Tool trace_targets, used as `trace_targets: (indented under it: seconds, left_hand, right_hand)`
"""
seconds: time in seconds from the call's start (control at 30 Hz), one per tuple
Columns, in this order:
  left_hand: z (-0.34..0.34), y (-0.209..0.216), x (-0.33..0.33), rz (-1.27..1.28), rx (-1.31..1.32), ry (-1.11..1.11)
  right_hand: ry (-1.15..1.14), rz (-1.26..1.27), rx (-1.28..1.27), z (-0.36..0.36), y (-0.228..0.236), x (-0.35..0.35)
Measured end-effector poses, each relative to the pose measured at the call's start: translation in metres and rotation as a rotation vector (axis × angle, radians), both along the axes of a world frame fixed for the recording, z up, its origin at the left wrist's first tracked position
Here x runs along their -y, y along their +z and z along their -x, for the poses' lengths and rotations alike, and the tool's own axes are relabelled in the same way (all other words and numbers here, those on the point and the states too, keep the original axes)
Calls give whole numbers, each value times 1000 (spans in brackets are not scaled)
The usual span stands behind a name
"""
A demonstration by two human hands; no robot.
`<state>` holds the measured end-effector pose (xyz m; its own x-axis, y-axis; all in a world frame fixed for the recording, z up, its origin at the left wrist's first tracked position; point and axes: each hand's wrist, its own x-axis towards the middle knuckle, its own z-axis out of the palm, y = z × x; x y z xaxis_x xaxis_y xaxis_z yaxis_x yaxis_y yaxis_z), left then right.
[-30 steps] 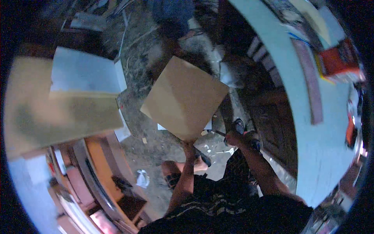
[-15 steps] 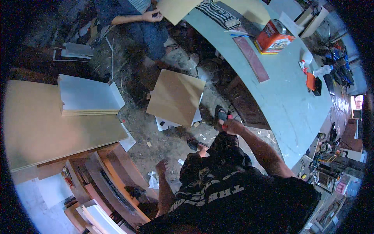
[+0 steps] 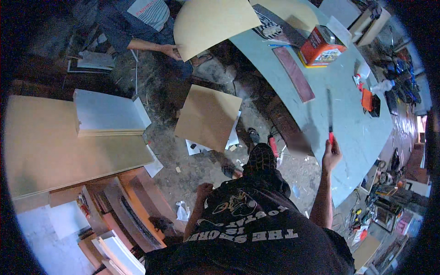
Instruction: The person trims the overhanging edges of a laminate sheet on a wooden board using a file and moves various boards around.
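Observation:
Over the curved pale-green tabletop, my right hand is closed round the red handle of a tool. Its long, thin, dark blade points away from me; the exact kind is unclear. My left hand hangs by my left side, fingers curled in, with no object visible in it. On the floor by my feet is a red-handled object, partly dark and too unclear to name. Ahead of my feet, a square brown board lies on white pieces.
A co-worker's hand grips a cream sheet at the table's far end. The table holds a red can and a reddish strip. Stacked boards and curved wooden pieces stand at left.
My right hand has risen from beside my feet to over the table, with the red-handled tool in it. My left fingers have curled in. The co-worker's cream sheet has moved left and nearer.

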<state>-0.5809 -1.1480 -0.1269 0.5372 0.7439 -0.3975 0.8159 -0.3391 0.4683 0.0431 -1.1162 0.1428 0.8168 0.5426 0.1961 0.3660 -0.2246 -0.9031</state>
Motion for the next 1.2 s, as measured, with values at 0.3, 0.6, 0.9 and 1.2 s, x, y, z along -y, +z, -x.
trace_targets:
  seconds: [0.3,0.6,0.9,1.2]
  left_hand:
    - [-67,54,-107,214,420,718]
    - [-69,25,-132,203,383,926]
    - [-69,-123,-126,358,220,635]
    - [22,-220,-218,784,989,1683]
  right_hand:
    - [298,296,602,-8,24,-166]
    - [424,551,718,-20,-39,-328]
    - [687,207,-90,45,-10,-310]
    - [709,666,-729,136,-170,-234]
